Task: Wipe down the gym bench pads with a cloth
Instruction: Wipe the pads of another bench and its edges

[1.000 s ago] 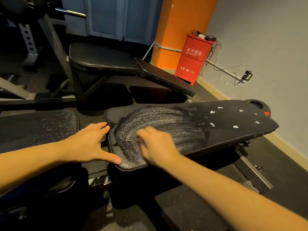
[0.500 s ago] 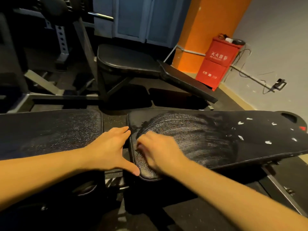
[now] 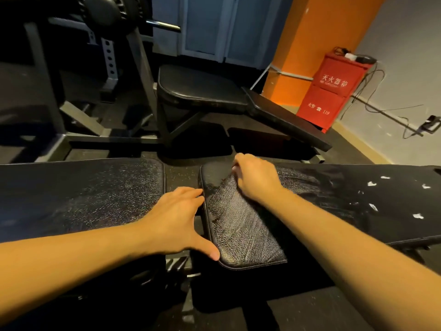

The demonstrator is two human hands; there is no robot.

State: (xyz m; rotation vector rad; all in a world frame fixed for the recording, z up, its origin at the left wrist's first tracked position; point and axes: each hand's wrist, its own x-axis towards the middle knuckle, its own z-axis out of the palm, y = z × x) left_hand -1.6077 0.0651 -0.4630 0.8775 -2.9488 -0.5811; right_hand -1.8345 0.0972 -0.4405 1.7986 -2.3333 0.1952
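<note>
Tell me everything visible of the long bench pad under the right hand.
The long bench pad lies flat, black, leather-like and cracked, with a stitched rounded rim. Shiny wipe streaks cover its left end; white flecks dot the right part. The right hand rests on it, fingers curled; the left hand touches its end with straight fingers.

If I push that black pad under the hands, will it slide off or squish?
Probably it won't slide: the black pad lies level with the left hand resting against its end. Its thick rounded edge suggests it squishes slightly. The wet-looking sheen hints it's slippery.
</note>
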